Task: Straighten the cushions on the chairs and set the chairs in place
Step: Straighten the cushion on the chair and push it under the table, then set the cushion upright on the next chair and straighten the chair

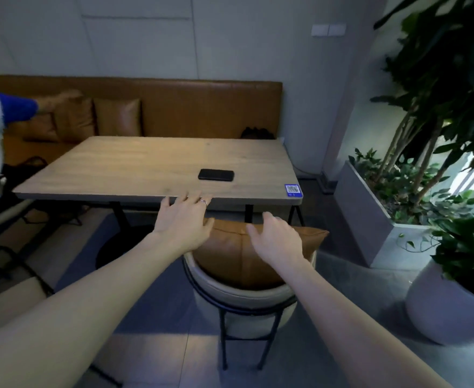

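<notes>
Head view: both arms reach toward a tan leather square cushion [238, 256] leaning upright in a cream round-backed chair with black metal legs [244, 301], tucked at the near edge of the pale wooden rectangular table [135, 166]. Left hand [184, 222] and right hand [276, 239] hover above it, fingers spread, gripping nothing. A black phone [216, 175] lies near the table's near right corner.
</notes>
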A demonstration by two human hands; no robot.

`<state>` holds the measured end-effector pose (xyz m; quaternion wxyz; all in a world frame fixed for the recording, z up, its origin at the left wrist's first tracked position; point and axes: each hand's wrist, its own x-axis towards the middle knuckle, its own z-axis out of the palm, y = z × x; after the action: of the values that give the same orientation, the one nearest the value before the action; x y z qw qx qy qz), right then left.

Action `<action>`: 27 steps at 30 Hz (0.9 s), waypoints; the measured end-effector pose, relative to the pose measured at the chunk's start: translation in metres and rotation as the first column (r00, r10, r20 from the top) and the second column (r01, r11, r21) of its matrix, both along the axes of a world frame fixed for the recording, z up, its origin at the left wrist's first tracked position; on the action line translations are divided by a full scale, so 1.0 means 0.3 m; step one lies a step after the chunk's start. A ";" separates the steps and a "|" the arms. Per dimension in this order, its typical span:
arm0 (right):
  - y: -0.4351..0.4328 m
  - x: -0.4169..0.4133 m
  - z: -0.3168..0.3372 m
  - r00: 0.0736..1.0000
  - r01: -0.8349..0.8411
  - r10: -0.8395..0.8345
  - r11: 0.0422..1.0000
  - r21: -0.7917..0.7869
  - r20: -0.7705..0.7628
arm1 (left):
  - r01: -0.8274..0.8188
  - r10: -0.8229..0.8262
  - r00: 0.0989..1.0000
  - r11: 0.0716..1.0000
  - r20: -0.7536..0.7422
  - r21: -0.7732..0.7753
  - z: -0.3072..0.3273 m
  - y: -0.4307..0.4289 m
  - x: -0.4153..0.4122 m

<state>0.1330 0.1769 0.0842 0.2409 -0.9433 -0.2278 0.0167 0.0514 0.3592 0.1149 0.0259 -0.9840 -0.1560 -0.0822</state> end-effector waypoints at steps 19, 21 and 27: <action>0.988 -1.114 0.827 0.568 -0.513 0.410 0.854 -0.082 0.714 | -0.438 0.291 0.821 0.873 0.492 0.215 0.767 0.815 -1.378; 1.055 -1.219 0.886 0.539 -0.543 0.415 0.836 -0.075 0.733 | -0.493 0.336 0.782 0.849 0.524 0.192 0.810 0.860 -1.495; 1.187 -1.489 0.926 0.501 -0.611 0.421 0.791 -0.035 0.757 | -0.621 0.462 0.662 0.779 0.590 0.087 0.826 0.947 -1.839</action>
<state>-0.3136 0.5330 0.3619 0.2232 -0.7187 -0.5772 -0.3169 -0.5004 0.6432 0.3626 0.1438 -0.8124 -0.4321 -0.3642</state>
